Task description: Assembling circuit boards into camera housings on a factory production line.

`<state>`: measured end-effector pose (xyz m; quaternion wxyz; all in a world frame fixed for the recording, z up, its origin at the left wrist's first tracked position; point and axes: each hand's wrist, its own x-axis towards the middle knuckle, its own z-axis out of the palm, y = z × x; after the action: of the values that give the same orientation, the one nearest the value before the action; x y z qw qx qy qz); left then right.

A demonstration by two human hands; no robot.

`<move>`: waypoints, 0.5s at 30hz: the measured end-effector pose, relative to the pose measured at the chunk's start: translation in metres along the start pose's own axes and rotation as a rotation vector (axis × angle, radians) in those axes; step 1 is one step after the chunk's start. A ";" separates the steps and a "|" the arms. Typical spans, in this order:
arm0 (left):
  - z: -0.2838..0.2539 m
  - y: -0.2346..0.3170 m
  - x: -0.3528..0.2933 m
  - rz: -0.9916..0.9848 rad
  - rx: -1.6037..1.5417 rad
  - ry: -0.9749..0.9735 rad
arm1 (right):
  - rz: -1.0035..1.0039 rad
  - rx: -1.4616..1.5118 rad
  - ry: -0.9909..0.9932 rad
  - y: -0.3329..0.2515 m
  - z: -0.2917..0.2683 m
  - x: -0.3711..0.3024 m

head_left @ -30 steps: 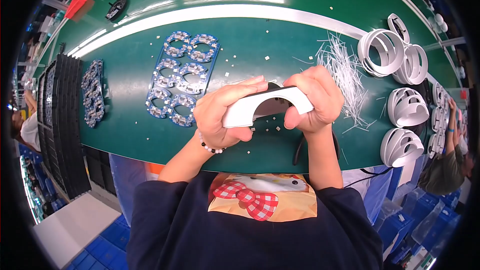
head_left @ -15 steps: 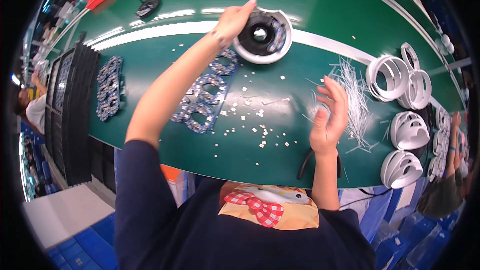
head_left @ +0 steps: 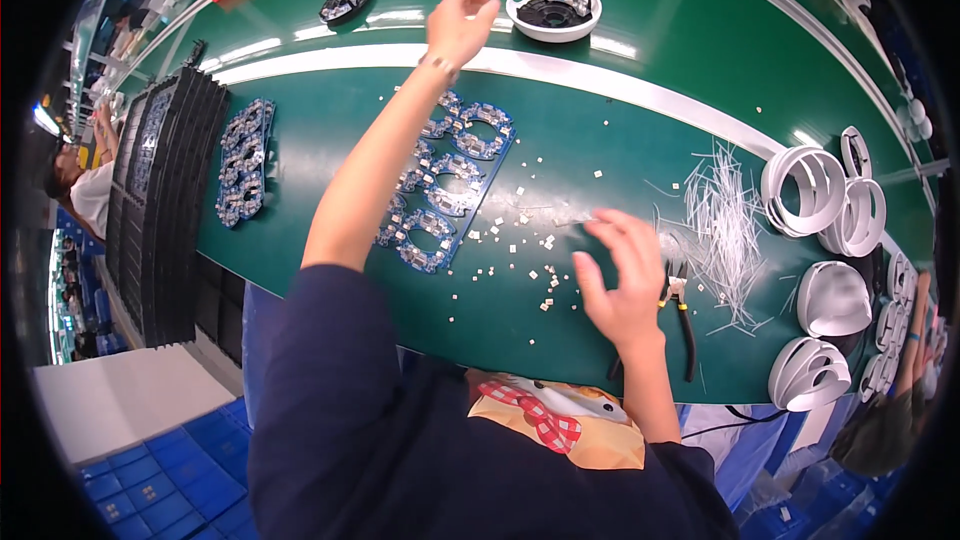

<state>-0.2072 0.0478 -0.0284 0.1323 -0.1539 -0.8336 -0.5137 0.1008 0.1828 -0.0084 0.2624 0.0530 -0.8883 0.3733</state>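
Observation:
My left hand [head_left: 462, 25] is raised over the far side of the bench, fingers loosely bent and apart, holding nothing. Just right of it, a round white housing [head_left: 555, 32] with a black inner part lies on the green surface, not touched. My right hand [head_left: 625, 280] hovers open over the mat, thumb and fingers spread. Beneath and left of its fingers lie small pale square pieces [head_left: 513, 248]. Partly hidden behind this hand are cutting pliers [head_left: 684, 315] with black and yellow handles. Blue circuit boards [head_left: 455, 185] with round holes lie under my left forearm.
A heap of thin white strips [head_left: 725, 230] lies right of the pliers. White rings [head_left: 803, 190] and white housings [head_left: 835, 298] line the right edge. Another board panel [head_left: 245, 162] and black stacked trays [head_left: 165, 200] stand left. A black round part [head_left: 346, 2] lies far left.
My left hand has let go of the white housing, which now rests on the far side of the bench. My right hand has moved slightly left and down, uncovering the pliers' jaws.

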 end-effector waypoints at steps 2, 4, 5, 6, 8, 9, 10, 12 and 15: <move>-0.048 0.016 -0.042 0.098 -0.004 -0.262 | -0.023 0.041 -0.134 -0.012 0.013 0.000; -0.066 0.027 -0.082 0.221 0.160 -0.420 | -0.053 0.036 -0.262 -0.023 0.027 -0.003; -0.078 0.034 -0.097 0.239 0.180 -0.464 | -0.089 0.052 -0.385 -0.029 0.033 -0.003; -0.083 0.031 -0.108 0.252 0.159 -0.403 | -0.126 0.037 -0.473 -0.035 0.039 -0.002; -0.094 0.025 -0.122 0.228 0.141 -0.294 | -0.199 0.011 -0.646 -0.045 0.049 -0.001; -0.103 0.023 -0.126 0.190 0.146 -0.246 | -0.198 0.015 -0.650 -0.049 0.054 -0.001; -0.109 0.019 -0.128 0.200 0.144 -0.244 | -0.226 -0.011 -0.671 -0.052 0.058 -0.001; -0.114 0.021 -0.133 0.174 0.159 -0.293 | -0.263 -0.060 -0.715 -0.056 0.067 0.001; -0.109 0.027 -0.141 0.252 0.214 -0.452 | -0.233 -0.102 -0.738 -0.054 0.081 -0.004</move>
<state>-0.0600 -0.0559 -0.0119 0.0215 -0.3520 -0.8659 -0.3548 0.0854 0.0874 -0.0240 -0.0317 0.2712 -0.9284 0.2520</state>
